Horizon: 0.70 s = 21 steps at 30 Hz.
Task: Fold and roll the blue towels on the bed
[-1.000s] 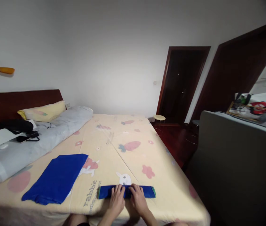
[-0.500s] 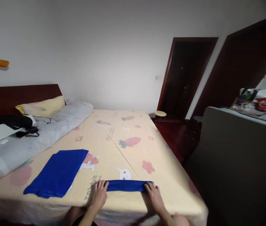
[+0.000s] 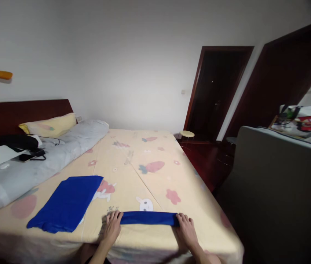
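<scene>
The left hand [image 3: 113, 224] has its fingers closed on one end of a narrow blue strip [image 3: 148, 217], and the right hand [image 3: 186, 228] clamps the other. The cloth stretches between them near the bed's [image 3: 199, 220] front edge, bottom centre of the frame. I see a wider blue cloth [image 3: 66, 203] at lower left, grey bedding [image 3: 34, 179] beyond it, and a stool [image 3: 187, 134] right of centre.

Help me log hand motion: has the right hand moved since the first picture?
Yes. Against the rabbit face printed on the bedsheet, the right hand has moved rightward, from near the middle of the narrow blue cloth to its right end.
</scene>
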### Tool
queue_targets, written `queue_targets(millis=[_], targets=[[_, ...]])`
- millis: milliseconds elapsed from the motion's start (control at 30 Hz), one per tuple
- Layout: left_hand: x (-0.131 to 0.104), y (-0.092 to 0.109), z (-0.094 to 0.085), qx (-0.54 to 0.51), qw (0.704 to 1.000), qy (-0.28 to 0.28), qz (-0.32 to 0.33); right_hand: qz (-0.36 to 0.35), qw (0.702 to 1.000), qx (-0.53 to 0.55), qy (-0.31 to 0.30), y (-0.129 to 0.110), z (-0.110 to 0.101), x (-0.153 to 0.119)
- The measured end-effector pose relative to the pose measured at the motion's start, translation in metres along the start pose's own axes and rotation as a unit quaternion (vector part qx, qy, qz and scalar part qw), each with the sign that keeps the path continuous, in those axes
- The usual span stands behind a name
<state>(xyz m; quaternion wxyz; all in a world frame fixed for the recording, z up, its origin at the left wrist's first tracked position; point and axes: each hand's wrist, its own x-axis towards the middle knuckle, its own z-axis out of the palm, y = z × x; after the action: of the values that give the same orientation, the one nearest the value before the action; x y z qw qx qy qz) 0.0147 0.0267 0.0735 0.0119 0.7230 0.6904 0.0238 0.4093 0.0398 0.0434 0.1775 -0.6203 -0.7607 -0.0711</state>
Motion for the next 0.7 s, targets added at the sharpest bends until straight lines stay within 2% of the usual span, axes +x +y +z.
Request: queue_targets(millis=[167, 333, 467, 533, 600, 700], targets=[[0.003, 0.000, 0.000, 0.018, 1.000, -0.009, -0.006, 0.000, 1.000, -0.006, 0.014, -0.004, -0.009, 0.008], [0.007, -0.002, 0.003, 0.003, 1.000, 0.005, -0.011, 0.004, 0.994, 0.110, 0.009, -0.009, -0.044, 0.036], [0.010, -0.004, 0.005, -0.038, 0.997, 0.034, -0.052, -0.028, 0.984, 0.173, 0.035, -0.019, -0.090, 0.074], [0.012, -0.001, 0.005, -0.099, 0.992, 0.047, -0.066, -0.043, 0.975, 0.209, 0.053, -0.029, -0.119, 0.095], [0.014, 0.009, 0.005, -0.173, 0.981, 0.052, -0.076, -0.056, 0.966, 0.242, 0.072, -0.044, -0.152, 0.115], [0.015, 0.038, 0.008, -0.257, 0.963, 0.033, -0.081, -0.089, 0.952, 0.279, 0.091, -0.074, -0.206, 0.137]])
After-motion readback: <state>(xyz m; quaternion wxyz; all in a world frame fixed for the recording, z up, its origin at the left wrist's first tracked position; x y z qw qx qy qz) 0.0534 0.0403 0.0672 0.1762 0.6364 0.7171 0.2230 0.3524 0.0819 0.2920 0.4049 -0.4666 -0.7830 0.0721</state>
